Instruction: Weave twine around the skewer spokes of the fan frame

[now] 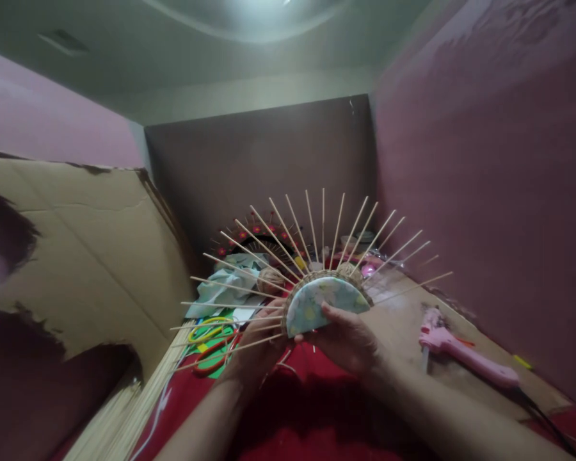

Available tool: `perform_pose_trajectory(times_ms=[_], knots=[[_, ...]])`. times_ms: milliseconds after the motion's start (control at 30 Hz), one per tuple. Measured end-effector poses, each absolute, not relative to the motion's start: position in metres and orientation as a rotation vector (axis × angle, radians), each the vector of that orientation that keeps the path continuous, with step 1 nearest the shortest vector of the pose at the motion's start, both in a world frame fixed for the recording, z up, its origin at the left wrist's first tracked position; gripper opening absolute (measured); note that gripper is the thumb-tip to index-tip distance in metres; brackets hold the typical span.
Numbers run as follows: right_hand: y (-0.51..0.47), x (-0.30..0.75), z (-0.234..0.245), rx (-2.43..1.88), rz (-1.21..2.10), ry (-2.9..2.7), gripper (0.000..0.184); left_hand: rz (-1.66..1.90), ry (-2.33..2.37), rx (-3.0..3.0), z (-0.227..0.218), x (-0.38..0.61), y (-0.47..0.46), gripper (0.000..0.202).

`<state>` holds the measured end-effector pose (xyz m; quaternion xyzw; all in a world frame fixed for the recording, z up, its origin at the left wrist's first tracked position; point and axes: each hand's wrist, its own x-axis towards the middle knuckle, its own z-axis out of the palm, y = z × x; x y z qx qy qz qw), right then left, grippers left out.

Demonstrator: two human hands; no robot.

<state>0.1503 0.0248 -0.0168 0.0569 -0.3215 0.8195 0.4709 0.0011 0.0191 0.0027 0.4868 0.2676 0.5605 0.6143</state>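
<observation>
I hold up a round, pale patterned disc [317,301] with several thin wooden skewers [322,224] fanning out from its rim like rays. My left hand [256,346] grips it from the left and below, among the lower skewers. My right hand [348,336] holds its lower right edge, thumb pressed on the disc face. A woven tan band runs along the disc's rim.
A pink glue gun [461,351] with a black cord lies on the right. Yellow and red scissors [211,342] rest on green paper at left, near crumpled cloth [228,282]. A bundle of skewers [125,410] lies lower left. Torn cardboard [77,256] stands at left; pink walls enclose the corner.
</observation>
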Motion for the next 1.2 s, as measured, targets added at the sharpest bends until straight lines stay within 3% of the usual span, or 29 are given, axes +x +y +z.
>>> perform_pose_trajectory(times_ms=[533,800,967,1200], knots=[[0.037,0.160,-0.010,0.006,1.894,-0.794,0.016,1.305,0.336,1.178,0.001,0.021,0.006,0.031],[0.032,0.158,-0.009,0.043,1.905,-0.809,0.018,1.464,0.490,1.303,-0.001,0.028,0.001,0.018],[0.026,0.157,-0.009,0.072,1.868,-0.792,0.014,1.432,0.648,1.468,0.002,0.029,-0.008,0.035],[0.022,0.162,0.000,-0.021,1.867,-0.727,0.016,1.342,0.683,1.594,0.002,0.030,-0.012,0.043]])
